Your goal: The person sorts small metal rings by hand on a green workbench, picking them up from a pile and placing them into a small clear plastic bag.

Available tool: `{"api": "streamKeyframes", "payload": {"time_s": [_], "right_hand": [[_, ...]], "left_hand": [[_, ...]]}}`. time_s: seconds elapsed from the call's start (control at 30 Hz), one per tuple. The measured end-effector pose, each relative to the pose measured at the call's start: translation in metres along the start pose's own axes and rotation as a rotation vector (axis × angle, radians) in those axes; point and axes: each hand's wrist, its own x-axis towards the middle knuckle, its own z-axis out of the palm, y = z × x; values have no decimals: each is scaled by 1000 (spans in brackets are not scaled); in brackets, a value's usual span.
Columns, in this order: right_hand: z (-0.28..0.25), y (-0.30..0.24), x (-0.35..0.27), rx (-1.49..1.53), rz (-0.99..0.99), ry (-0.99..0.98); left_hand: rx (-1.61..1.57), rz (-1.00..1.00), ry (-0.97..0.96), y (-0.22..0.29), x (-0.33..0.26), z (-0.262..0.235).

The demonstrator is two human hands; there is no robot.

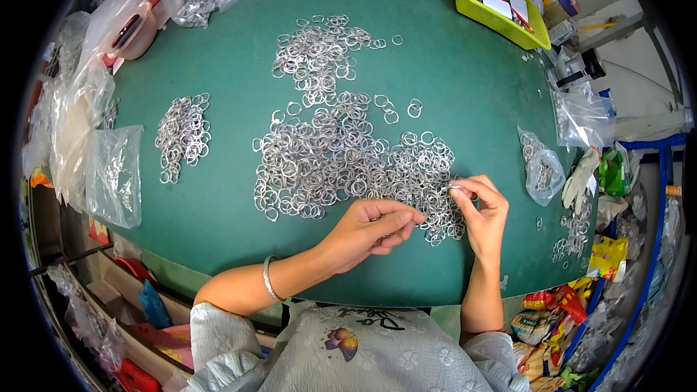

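Observation:
A large heap of silver metal rings spreads over the green tabletop, with its right-hand end between my hands. My right hand is closed in a pinch at that end, thumb and forefinger on a metal ring. My left hand lies at the heap's near edge with its fingers curled and the tips together against the rings. Whatever its fingertips hold, if anything, is too small to make out. A bracelet circles my left wrist.
Smaller ring piles lie at the far middle and on the left. A yellow-green basket of tools stands far right. Clear plastic bags cover the left edge. A bag of rings and a white glove are on the right.

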Motion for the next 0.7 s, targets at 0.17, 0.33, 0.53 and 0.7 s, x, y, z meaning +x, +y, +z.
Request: {"api": "streamKeyframes", "payload": {"time_s": [0.17,0.33,0.53,0.7], "right_hand": [[3,6,-6,144,99,-49],[5,1,-5,30,0,-55],[10,-13,-6,69,-270,-177],[17,-16,-10,38,-440,-176]], "left_hand": [[-16,-29,35,0,1,0],[-4,-33,44,0,1,-1],[118,40,128,-1,0,2],[310,129,111,3,-2,5]]}}
